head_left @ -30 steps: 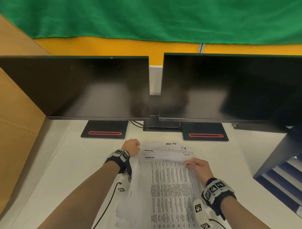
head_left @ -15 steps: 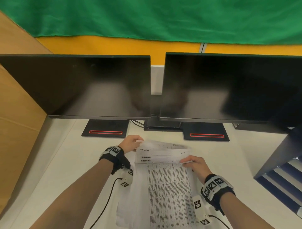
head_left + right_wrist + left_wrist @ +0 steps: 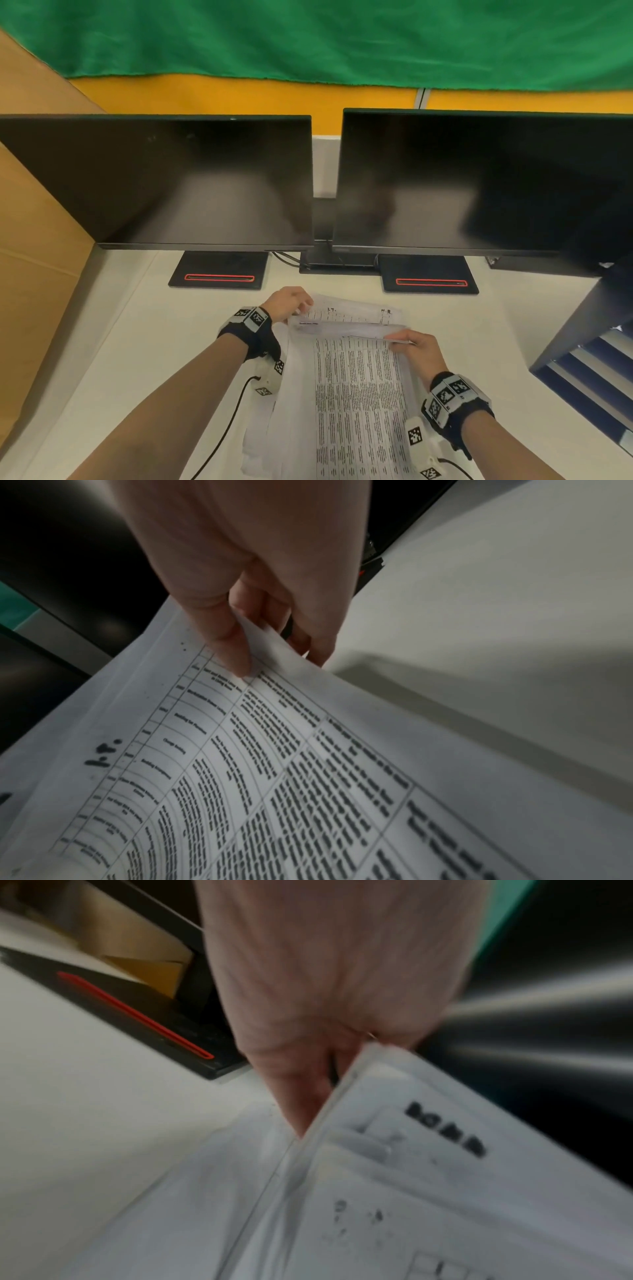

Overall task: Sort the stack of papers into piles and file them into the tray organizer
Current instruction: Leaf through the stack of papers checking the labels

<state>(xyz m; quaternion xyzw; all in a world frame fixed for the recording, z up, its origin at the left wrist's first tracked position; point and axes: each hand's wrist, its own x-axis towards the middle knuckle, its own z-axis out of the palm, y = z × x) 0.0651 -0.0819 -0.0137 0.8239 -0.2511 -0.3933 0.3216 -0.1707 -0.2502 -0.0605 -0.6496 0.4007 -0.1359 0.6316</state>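
A stack of printed white papers [image 3: 356, 404] lies on the white desk in front of me. My left hand [image 3: 291, 305] grips the far left corner of several lifted sheets [image 3: 394, 1150], thumb on top. My right hand [image 3: 409, 344] pinches the far right corner of the top sheet [image 3: 274, 723], a table of text, between thumb and fingers, and this corner is raised off the desk. A sheet behind [image 3: 352, 310] shows handwritten letters along its far edge. The tray organizer [image 3: 589, 373], dark blue with stacked shelves, stands at the right edge of the head view.
Two dark monitors [image 3: 171, 181] [image 3: 479, 185] stand on black bases [image 3: 219, 274] just beyond the papers. A brown cardboard panel [image 3: 30, 240] lines the left side. Bare white desk [image 3: 130, 359] lies to the left of the papers. A black cable [image 3: 233, 411] runs under my left forearm.
My left hand went from a fist beside the stack to gripping the far left corner of the sheets. My right hand has lifted the top sheet's corner slightly.
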